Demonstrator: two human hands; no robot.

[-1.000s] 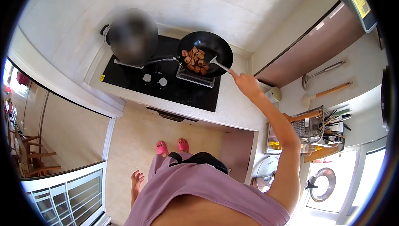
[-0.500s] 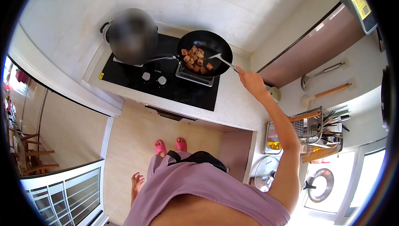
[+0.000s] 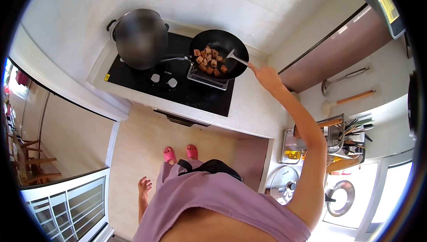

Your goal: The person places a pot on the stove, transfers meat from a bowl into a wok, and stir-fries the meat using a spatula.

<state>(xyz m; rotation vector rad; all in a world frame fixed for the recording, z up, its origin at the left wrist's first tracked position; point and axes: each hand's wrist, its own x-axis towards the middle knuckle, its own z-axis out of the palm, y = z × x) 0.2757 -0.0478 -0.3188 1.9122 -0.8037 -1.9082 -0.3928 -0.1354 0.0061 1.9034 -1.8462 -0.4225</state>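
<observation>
My right hand [image 3: 265,76] is closed around the handle of a metal spatula [image 3: 240,59]. The spatula's head is inside a black wok [image 3: 227,42], by the right side of several browned chunks of meat [image 3: 209,58]. The wok sits on the right burner [image 3: 207,80] of a black cooktop, its handle [image 3: 175,58] pointing left. My left hand [image 3: 144,186] hangs low beside my body over the floor, fingers apart and holding nothing.
A large pot [image 3: 141,39], blurred on top, stands on the cooktop's left side. Two knobs [image 3: 172,82] sit at the front of the cooktop [image 3: 195,100]. To the right are a utensil rack [image 3: 336,137], a glass lid [image 3: 283,184] and a hanging ladle [image 3: 342,80].
My right hand and the spatula have shifted slightly up and left within the wok. Some meat pieces lie differently. My left hand is raised slightly.
</observation>
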